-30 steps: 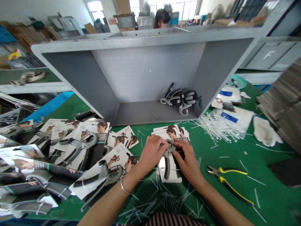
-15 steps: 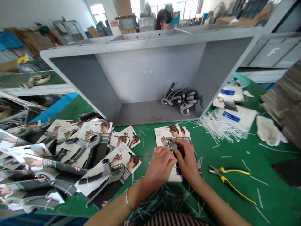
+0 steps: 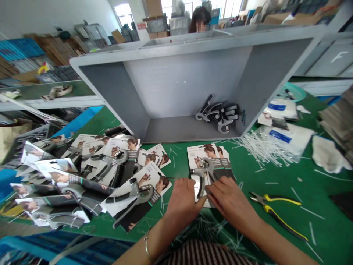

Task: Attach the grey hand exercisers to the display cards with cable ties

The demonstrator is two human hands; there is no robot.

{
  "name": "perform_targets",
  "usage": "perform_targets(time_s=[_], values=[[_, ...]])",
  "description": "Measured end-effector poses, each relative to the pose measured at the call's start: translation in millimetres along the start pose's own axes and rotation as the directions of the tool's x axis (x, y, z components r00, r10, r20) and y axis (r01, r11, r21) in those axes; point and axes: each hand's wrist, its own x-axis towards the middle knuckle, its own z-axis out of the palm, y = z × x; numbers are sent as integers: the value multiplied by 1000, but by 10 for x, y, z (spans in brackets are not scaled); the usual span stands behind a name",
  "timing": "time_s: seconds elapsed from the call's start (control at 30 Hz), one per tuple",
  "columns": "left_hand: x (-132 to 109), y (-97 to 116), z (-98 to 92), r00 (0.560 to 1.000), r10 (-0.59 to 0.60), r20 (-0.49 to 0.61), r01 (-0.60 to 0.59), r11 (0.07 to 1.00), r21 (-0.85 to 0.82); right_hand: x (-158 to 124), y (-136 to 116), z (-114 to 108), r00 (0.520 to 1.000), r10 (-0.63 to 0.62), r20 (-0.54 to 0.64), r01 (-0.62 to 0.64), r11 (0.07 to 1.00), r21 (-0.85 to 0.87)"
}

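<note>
Left hand and right hand open, fingers flat against one grey-and-black spring hand gripper, lying on glossy white printed card (small print unreadable) on green counter. One pair of yellow-and-black pliers to right. Grey metal shelf box ahead; single white letter "F" on grey panel.

Right of the right grip, a stretch of green desk gives room as far as the yellow-handled pliers, and thin white plastic strips lie loose below both hands. Left of the left grip, a heap of carded spring hand exercisers blocks the way. Ahead, past the stacked cards, the grey metal bin stands in the way.
</note>
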Motion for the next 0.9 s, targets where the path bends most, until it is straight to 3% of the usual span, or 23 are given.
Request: perform_targets(time_s=[0.1, 0.2, 0.37, 0.53, 0.67, 0.8, 0.9], values=[[35, -14, -11, 992, -37, 124, 50, 994, -100, 79, -64, 53, 1000, 6, 22, -3, 993, -119], [49, -134, -140, 982, -57, 183, 109, 952, -285, 115, -52, 76, 999, 36, 38, -28, 981, -193], [83, -291, -224, 977, -56, 203, 175, 757, -630, 126, 12, 31, 1000, 3, 1, -3, 976, -218], [184, -153, -64, 988, -93, 127, 157, 630, -760, 105, 30, 27, 999, -41, -34, 41, 999, -9], [198, -72, 4, 982, -109, 156, 190, 575, -796, 57, 82, 106, 997, 32, -64, -18, 977, 212], [160, -82, 46, 971, -114, 209, 239, 479, -845, 66, 142, 169, 988, 139, -65, -115, 951, 287], [138, -87, 87, 971, -137, 196, 236, 427, -873, 89, 161, 152, 990, 122, -74, -93, 946, 311]])
